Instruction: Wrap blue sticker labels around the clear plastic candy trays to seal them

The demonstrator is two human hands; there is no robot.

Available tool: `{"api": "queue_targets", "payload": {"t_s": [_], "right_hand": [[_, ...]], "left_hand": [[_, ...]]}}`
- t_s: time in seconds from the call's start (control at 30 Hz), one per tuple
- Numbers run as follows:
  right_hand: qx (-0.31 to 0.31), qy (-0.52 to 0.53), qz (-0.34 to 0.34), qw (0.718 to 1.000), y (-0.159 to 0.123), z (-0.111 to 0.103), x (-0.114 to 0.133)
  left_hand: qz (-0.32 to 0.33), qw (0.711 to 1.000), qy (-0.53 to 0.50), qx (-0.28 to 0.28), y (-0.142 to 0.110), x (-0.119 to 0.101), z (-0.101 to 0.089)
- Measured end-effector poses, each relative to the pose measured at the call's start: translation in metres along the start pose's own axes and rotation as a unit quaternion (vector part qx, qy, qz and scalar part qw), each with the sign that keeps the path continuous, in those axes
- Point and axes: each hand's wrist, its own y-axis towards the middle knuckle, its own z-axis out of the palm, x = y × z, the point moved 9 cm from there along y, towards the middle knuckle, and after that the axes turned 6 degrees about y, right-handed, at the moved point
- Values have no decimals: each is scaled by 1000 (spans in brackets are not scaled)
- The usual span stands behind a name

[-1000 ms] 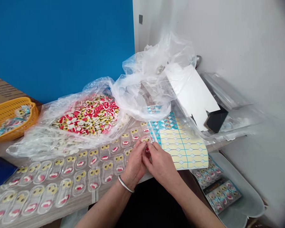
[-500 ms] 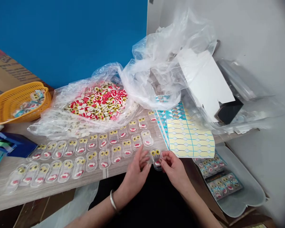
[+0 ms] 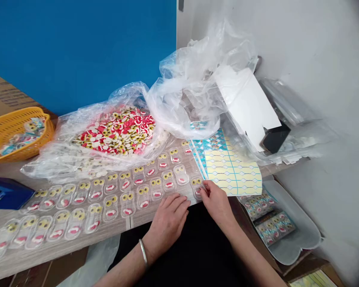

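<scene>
My left hand (image 3: 167, 219) rests at the table's front edge with its fingers stretched out flat, holding nothing. My right hand (image 3: 217, 201) pinches a small clear blister case (image 3: 196, 186) with yellow eyes and a red mouth inside, set on the table at the right end of the rows. Two rows of similar filled blister cases (image 3: 107, 197) run leftward across the wooden table (image 3: 62, 247). A sticker sheet (image 3: 231, 173), yellow with blue print, lies just right of my right hand.
An open clear bag of red, white and yellow candy pieces (image 3: 116, 131) sits behind the rows. Crumpled plastic bags (image 3: 194, 87) and a white box (image 3: 247, 107) lie at back right. An orange basket (image 3: 14, 133) stands far left; a tray (image 3: 299, 235) of packets sits below right.
My right hand has moved the blister case from the air in front of the table onto the tabletop at the row's right end. My left hand has let go and lies flat.
</scene>
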Motion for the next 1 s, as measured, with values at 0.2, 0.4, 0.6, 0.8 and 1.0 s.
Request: {"api": "queue_targets", "payload": {"t_s": [0.2, 0.4, 0.6, 0.8, 1.0], "right_hand": [[-36, -243, -36, 969, -11, 2, 23], [-62, -246, -64, 965, 15, -21, 33], [-8, -213, -103, 972, 61, -12, 48], [21, -111, -105, 988, 78, -26, 42], [77, -122, -72, 987, 36, -34, 13]], "left_hand": [[171, 938, 294, 67, 18, -26, 38], [170, 925, 333, 72, 21, -23, 42], [165, 926, 331, 68, 25, -24, 42], [170, 921, 346, 52, 34, -33, 38], [107, 933, 337, 64, 35, -23, 36]]}}
